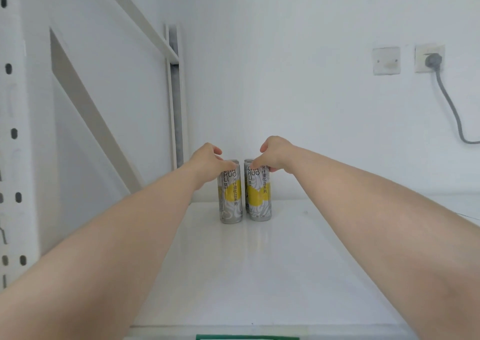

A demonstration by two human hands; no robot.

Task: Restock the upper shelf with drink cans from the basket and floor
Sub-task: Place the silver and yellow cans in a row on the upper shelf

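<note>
Two slim grey cans with yellow circles stand upright side by side near the back of the white upper shelf [259,274]. My left hand [206,162] grips the top of the left can [231,199] from above. My right hand [275,154] grips the top of the right can [259,197] the same way. A narrow gap separates the two cans. Behind the right can a further can's rim seems to show, mostly hidden. The basket and the floor are out of view.
A white perforated shelf upright [13,132] and diagonal braces [85,111] stand at the left. The white wall behind carries a switch plate [386,60] and a socket with a grey plug and cable [432,60]. A green label strip [246,337] lines the shelf's front edge.
</note>
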